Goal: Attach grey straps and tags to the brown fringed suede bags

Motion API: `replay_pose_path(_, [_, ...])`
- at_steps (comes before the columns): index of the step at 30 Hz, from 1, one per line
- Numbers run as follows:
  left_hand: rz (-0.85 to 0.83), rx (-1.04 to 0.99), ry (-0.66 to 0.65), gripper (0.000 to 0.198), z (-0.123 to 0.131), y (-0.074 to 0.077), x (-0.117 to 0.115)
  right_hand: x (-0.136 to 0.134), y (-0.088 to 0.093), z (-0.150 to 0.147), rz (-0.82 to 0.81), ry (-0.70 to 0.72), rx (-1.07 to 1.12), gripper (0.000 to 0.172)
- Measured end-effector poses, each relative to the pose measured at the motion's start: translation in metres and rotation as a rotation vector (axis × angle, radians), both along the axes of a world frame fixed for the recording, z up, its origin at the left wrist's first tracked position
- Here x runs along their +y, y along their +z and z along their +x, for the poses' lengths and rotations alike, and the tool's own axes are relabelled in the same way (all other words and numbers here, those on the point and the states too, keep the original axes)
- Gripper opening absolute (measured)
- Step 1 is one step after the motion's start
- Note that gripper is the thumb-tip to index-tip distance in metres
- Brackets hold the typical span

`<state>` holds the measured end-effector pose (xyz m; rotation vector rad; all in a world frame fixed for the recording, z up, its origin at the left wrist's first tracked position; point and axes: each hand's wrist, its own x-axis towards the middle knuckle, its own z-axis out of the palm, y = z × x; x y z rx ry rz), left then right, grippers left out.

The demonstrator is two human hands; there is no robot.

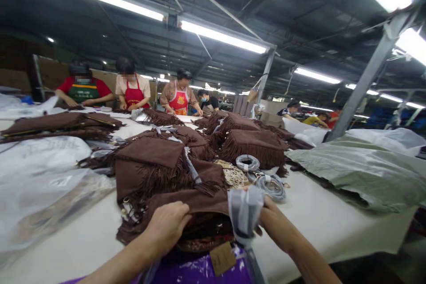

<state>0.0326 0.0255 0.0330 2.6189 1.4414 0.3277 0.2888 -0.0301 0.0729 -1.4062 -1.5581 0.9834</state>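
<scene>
Pinching brown bag (205, 199) in left hand (169, 220) at near edge of bench (333, 217); cannot tell right hand (274, 218) grip behind translucent wrap (246, 213). Apparently opening step; likely needs steadiness.

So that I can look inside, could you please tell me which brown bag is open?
The front bag, held in the left grip: its mouth gapes, showing the dark inside, whereas no such opening shows on the other bags.

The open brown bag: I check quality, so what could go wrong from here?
The plastic-wrapped piece at the right hand overlaps one end of the brown bag and might snag. The tan tag below the bag's opening could crease. The wrapped coils just beyond that hand might get knocked.
</scene>
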Motion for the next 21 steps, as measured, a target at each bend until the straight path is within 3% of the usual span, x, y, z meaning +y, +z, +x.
replay_pose_path(2, [-0.028, -0.114, -0.003, 0.024, 0.002, 0.017, 0.009, -0.016, -0.007, -0.006, -0.096, 0.089, -0.008, 0.016])
replay_pose_path(4, [-0.014, -0.171, -0.019, 0.025, 0.006, 0.03, 0.012, -0.022, -0.015, -0.021, -0.075, 0.148, -0.175, 0.011])
replay_pose_path(6, [0.047, -0.158, -0.016, 0.024, 0.012, 0.038, 0.011, -0.018, -0.022, -0.039, -0.134, 0.094, -0.233, 0.011])
replay_pose_path(11, [0.176, -0.003, -0.001, 0.021, 0.02, 0.042, -0.008, 0.011, -0.027, -0.065, -0.528, -0.053, -0.03, 0.015])
replay_pose_path(15, [0.172, 0.07, -0.028, 0.018, 0.02, 0.047, -0.016, 0.021, -0.023, -0.062, -0.632, -0.041, 0.052, 0.012])
replay_pose_path(18, [0.11, -0.022, -0.017, 0.021, 0.016, 0.052, -0.008, 0.018, -0.017, -0.046, -0.68, 0.028, 0.095, 0.005])
replay_pose_path(21, [0.035, -0.162, -0.058, 0.022, 0.012, 0.05, 0.004, 0.01, -0.013, -0.027, -0.582, 0.166, 0.044, 0.029])
